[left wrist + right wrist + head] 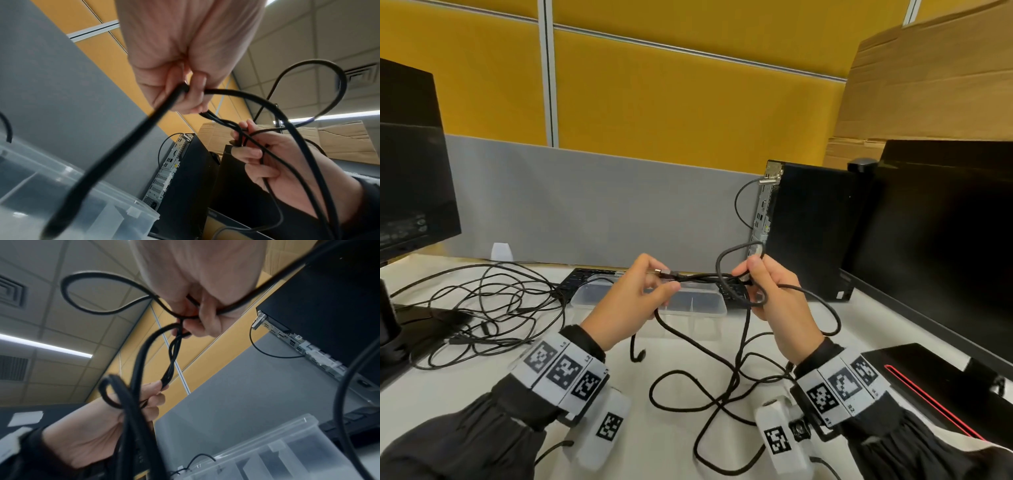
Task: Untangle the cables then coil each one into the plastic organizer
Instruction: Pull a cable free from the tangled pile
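A thick black cable (722,394) sprawls in loops on the white desk and rises to both hands. My left hand (640,291) pinches its plug end and also grips a strand lower down (179,95). My right hand (760,277) grips a small loop of the same cable (185,316), held level with the left, a short stretch of doubled cable between them. A clear plastic organizer (688,301) with dividers lies on the desk just beyond the hands. A pile of thin black cables (489,308) lies tangled at the left.
A black keyboard (585,277) sits behind the organizer. A black desktop PC (811,229) stands at the right with a thin wire plugged in its rear. Monitors stand at far left (410,164) and right (945,246). A grey partition (602,202) closes off the back.
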Available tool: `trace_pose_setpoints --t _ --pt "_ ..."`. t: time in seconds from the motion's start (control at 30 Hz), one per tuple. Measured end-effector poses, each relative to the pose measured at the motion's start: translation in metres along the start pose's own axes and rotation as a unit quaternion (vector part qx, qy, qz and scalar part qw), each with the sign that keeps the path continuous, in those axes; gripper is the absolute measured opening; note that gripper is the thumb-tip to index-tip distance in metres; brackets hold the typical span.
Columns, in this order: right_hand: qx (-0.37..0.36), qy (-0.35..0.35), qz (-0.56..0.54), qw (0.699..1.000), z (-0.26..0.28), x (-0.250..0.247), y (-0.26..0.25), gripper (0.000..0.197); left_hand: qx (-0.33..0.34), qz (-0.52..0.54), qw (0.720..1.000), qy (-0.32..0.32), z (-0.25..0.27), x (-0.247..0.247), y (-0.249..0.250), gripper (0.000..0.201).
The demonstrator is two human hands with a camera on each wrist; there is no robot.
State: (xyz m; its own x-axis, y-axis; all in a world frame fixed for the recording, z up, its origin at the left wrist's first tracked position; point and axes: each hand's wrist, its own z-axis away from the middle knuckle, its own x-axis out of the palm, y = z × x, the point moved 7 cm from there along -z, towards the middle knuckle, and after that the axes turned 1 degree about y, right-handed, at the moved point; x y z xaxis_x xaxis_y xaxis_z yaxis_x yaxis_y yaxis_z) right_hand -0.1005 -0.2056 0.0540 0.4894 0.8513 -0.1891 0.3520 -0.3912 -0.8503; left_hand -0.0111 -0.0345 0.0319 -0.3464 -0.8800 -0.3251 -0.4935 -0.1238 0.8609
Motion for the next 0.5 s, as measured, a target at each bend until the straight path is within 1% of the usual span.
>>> trace_pose_setpoints --t 0.07,0.13,0.23,0.37,0.5 --pt "0.011 0.02 -0.02 1.0 0.0 -0.004 0.001 0.034 -0.016 0.035 0.999 0.007 -0.003 -0.001 -0.003 0.019" --pt "0.013 0.039 -0.031 0.999 0.0 -0.006 0.002 0.033 -0.032 0.062 0.998 0.004 -0.004 0.0 -0.006 0.016" --pt "0.008 0.063 -0.058 0.996 0.0 -0.01 0.001 0.032 -0.03 0.081 0.996 -0.028 -0.003 0.003 -0.004 0.007" --pt "-0.026 0.07 -0.102 0.992 0.001 -0.015 -0.004 0.031 -0.049 0.125 0.989 -0.058 -0.003 0.007 -0.004 0.015" --pt "-0.03 0.085 -0.077 0.993 0.001 -0.019 -0.003 0.031 -0.043 0.093 0.989 -0.111 0.001 0.014 0.001 0.01"
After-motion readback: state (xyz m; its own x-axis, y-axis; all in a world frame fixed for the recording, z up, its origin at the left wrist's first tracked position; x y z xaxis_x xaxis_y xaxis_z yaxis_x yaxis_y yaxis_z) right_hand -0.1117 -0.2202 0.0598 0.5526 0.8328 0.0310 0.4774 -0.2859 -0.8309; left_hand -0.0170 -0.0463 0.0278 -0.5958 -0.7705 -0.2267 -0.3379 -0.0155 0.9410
